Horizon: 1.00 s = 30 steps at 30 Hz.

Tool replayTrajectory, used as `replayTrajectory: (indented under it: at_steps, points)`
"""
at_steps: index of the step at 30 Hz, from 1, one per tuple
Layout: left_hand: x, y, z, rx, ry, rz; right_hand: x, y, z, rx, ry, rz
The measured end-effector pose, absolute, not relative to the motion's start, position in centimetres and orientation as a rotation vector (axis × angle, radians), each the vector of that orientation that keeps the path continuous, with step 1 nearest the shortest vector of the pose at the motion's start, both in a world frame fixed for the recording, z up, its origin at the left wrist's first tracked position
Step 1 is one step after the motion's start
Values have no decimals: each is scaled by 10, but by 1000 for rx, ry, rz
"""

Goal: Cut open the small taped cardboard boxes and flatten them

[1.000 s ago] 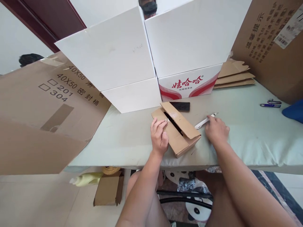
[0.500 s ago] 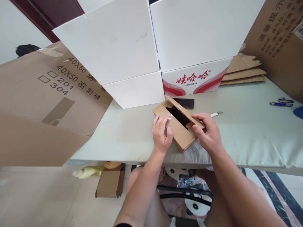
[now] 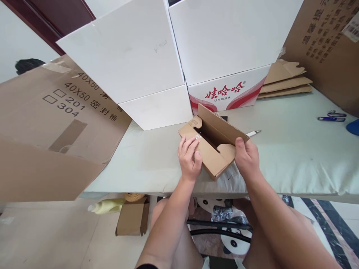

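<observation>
A small brown cardboard box [image 3: 209, 157] lies at an angle near the table's front edge, its long lid flap [image 3: 218, 121] raised and dark space showing inside. My right hand [image 3: 247, 157] grips the flap at its right end, thumb on the inner face. On the box's left side, my left hand [image 3: 190, 158] steadies it with bent fingers over the top panel and the thumb against it. A scrap of clear tape [image 3: 198, 138] sits at the left fingertips. Behind the flap, a dark phone [image 3: 224, 118] is mostly hidden.
A white-handled knife [image 3: 254, 133] lies right of the box. White cartons [image 3: 157, 108] stand stacked behind, with flat cardboard pieces [image 3: 286, 84] beside them. A blue pen [image 3: 331, 119] rests farther right. A large carton [image 3: 92, 138] leans at the left.
My right hand has lifted the flap more upright, widening the opening and baring a side tab. The flap now covers most of the phone. My left hand has stayed on the box.
</observation>
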<state>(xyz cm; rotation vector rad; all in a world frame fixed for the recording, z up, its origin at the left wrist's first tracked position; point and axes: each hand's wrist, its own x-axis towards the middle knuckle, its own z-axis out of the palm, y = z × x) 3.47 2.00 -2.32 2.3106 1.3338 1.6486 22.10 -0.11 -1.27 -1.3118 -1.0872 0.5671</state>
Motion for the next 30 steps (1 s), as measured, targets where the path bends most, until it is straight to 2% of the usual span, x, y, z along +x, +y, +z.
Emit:
replayTrajectory:
  at_steps: [4,8,12,16,21,25,30]
  points:
    - [30,16,-21,2338,1285,1599,223,2,-15,-1346,-1010,763]
    - [21,15,-23,2337,1218,1593,225,2,-11,-1343,-977,774]
    - [5,21,-23,2166,1214,1728,226,-3,-4,-1271,-1128,617]
    - [-24,30,-10,1675,1308,1942,231,-9,3,-1032,-1419,318]
    - [-61,29,12,1320,1244,1712,229,-10,-1,-971,-1622,23]
    - [-68,29,13,1412,1331,1383,220,-6,-17,-939,-1756,164]
    - [-57,38,-2,1215,1433,1319,210,2,-36,-1168,-1596,299]
